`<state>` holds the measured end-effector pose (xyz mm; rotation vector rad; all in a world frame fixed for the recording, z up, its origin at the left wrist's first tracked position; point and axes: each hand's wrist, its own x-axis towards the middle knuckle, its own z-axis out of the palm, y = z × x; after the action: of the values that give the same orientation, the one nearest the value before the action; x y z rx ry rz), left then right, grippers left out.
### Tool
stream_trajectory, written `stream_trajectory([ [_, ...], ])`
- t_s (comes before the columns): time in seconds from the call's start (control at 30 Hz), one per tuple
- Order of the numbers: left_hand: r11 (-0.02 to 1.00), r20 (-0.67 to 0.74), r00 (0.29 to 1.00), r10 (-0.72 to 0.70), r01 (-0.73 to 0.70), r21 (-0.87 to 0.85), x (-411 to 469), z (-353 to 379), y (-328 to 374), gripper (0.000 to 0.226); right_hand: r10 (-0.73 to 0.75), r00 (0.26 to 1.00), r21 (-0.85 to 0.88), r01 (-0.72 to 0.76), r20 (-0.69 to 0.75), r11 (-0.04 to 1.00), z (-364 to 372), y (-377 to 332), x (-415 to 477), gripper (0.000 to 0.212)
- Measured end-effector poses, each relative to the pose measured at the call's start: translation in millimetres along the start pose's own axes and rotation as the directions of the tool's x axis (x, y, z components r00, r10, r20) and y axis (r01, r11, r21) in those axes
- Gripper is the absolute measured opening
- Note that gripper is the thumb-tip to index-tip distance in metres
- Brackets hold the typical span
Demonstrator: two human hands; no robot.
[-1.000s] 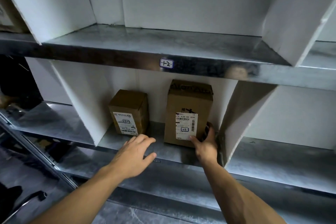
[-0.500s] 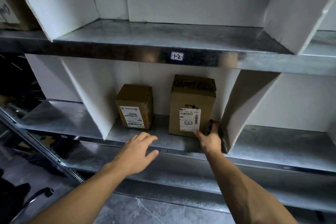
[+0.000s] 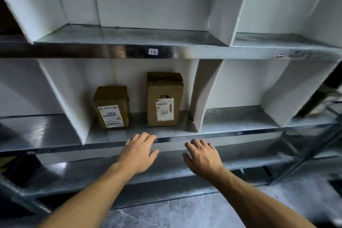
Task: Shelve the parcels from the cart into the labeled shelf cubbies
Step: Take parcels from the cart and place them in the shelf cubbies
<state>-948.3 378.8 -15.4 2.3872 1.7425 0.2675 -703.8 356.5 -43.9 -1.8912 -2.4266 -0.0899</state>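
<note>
Head view: and the right hand [image 3: 202, 155] is off it. A moment ago its fingers were tucked against the lower right corner of the taller brown cardboard parcel [image 3: 164, 100]; now it has drawn back clear of the shelf. The parcel stands upright on its own, white shipping label facing out, in the white-walled cubby [image 3: 129, 76], near the curved white divider panel [image 3: 203, 94] on its right side. To its left, beside it but apart, stands the shorter brown cardboard parcel [image 3: 112, 107], also label-forward. Both rest on the grey metal shelf [image 3: 140, 132], under the small white handwritten sticker [image 3: 153, 51] on the shelf edge above. I'd call this placement done; the next parcel would come from the cart, which is out of sight. The left hand [image 3: 137, 151] hovers palm down at the shelf's front lip, fingers loose, holding nothing; whether the tips touch the lip I cannot tell. The right hand is likewise empty, fingers spread and relaxed, palm down, just below that lip.
</note>
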Motion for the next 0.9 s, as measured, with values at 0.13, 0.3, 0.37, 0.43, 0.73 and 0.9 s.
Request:
stream_trajectory([
  [0.13, 0.996, 0.050, 0.995, 0.088, -0.087, -0.022, -9.1, 19.8, 36.5, 0.056, 0.079, 0.996, -0.088, -0.076, 0.035, 0.993, -11.4, 19.9, -54.1, 0.044],
  [0.3, 0.970, 0.092, 0.966, 0.243, -0.243, -0.016, -16.0, 32.8, 90.1, 0.052, 0.262, 0.964, -0.105, -0.255, 0.057, 0.961, -20.3, 48.4, -113.1, 0.042],
  [0.37, 0.954, 0.097, 0.949, 0.300, -0.301, -0.002, -14.4, 34.8, 113.5, 0.051, 0.344, 0.938, -0.095, -0.338, 0.047, 0.936, -21.9, 62.7, -136.6, 0.040],
  [0.43, 0.938, 0.108, 0.933, 0.343, -0.346, 0.002, -12.5, 37.6, 138.4, 0.052, 0.417, 0.908, -0.086, -0.412, 0.045, 0.907, -23.3, 79.0, -160.8, 0.040],
  [0.73, 0.824, 0.135, 0.820, 0.556, -0.565, 0.035, -5.4, 63.5, 293.7, 0.053, 0.673, 0.739, -0.070, -0.672, -0.003, 0.737, -41.4, 177.8, -283.8, 0.046],
  [0.9, 0.747, 0.149, 0.740, 0.656, -0.665, 0.012, -7.8, 91.5, 417.0, 0.051, 0.772, 0.634, -0.089, -0.772, -0.037, 0.629, -54.8, 249.6, -371.2, 0.043],
])
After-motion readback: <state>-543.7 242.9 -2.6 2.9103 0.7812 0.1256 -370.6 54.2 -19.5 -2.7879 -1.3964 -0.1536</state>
